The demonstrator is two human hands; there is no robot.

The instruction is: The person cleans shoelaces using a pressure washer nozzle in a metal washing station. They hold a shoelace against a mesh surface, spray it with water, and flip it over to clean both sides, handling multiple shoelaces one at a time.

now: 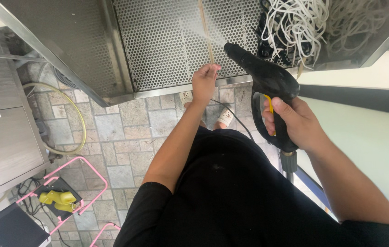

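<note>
My right hand (295, 123) grips a black pressure-washer spray gun (263, 77) with a yellow trigger, its nozzle aimed up at a perforated steel tray (157, 50). My left hand (204, 80) pinches the lower end of a thin wooden stick (206, 29) that lies across the perforated sheet. A fine spray streak runs from the nozzle across the mesh. My feet in pale sandals (226, 118) stand on stone paving below.
A tangle of white cords (295, 23) lies in the tray's right part. Grey metal cabinet (2, 137) at left, a green hose (77, 114) on the paving, a pink wire rack (84, 192) with yellow objects (59, 199). A pale wall panel (373, 137) stands at right.
</note>
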